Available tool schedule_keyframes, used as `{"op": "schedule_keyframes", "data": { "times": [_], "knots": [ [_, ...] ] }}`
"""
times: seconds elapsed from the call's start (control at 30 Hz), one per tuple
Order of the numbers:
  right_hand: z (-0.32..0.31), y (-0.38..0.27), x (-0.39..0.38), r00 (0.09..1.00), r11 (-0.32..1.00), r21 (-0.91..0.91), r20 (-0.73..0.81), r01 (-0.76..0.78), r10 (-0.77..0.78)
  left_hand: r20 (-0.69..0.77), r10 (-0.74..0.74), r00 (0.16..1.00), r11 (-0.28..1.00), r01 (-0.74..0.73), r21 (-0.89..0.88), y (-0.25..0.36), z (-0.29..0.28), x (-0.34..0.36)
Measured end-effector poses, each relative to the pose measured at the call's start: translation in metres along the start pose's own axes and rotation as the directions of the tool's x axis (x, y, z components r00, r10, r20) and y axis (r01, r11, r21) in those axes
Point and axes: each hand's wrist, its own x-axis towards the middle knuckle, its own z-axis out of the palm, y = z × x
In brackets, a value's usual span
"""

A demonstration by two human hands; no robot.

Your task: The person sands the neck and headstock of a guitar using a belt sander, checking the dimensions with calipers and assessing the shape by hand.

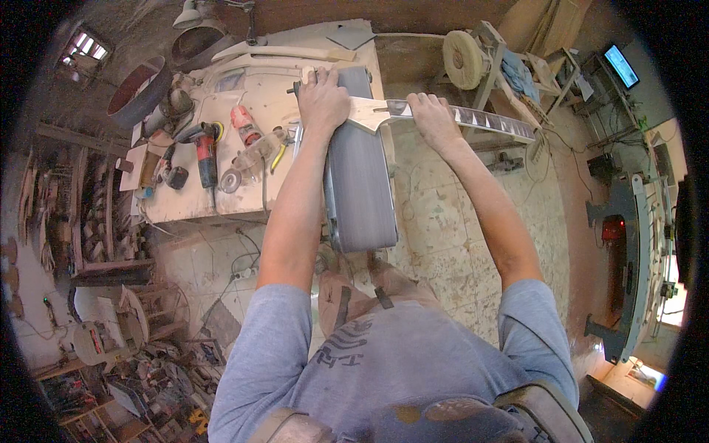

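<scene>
A guitar neck (367,112) lies crosswise over a long belt sander (360,188), its pale wooden headstock above the grey belt. My left hand (323,102) grips the headstock end, hiding part of it, near the sander's far left edge. Just right of the belt, my right hand (437,122) is closed around the neck at the dark fretboard (491,122). The fretboard has light inlays, faces up, and reaches out to the right beyond the sander. How firmly the headstock touches the belt is hard to tell.
Left of the sander is a wooden workbench (181,207) with a red angle grinder (206,159), another red power tool (245,125) and yellow-handled pliers (278,158). A round buffing wheel (465,60) stands far right. Cluttered shelves (111,199) line the left; a grey machine (634,251) is at right.
</scene>
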Motion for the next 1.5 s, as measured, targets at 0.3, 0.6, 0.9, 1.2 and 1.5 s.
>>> {"op": "schedule_keyframes", "data": {
  "times": [0.3,0.6,0.9,1.2,1.5],
  "knots": [
    [-0.004,0.015,-0.009,0.999,1.0,0.024,0.038,0.005,-0.006,0.01,0.009,1.0,0.999,-0.009,0.041,0.012,0.005,0.003],
    [-0.022,0.038,-0.024,0.991,0.998,0.049,0.13,0.028,-0.034,0.036,0.023,0.999,1.0,-0.024,0.018,0.034,0.012,0.002],
    [-0.032,0.062,-0.029,0.976,0.992,0.046,0.18,0.115,-0.121,0.257,-0.053,0.965,0.997,0.067,-0.047,0.057,0.004,0.005],
    [-0.036,0.057,-0.017,0.962,0.986,-0.021,0.225,0.166,-0.157,0.173,-0.078,0.982,0.997,0.081,-0.012,0.05,0.004,-0.003],
    [-0.036,0.033,-0.003,0.96,0.988,0.052,0.234,0.146,-0.154,0.053,-0.078,0.996,0.996,0.079,-0.028,0.025,-0.007,-0.021]
  ]
}}
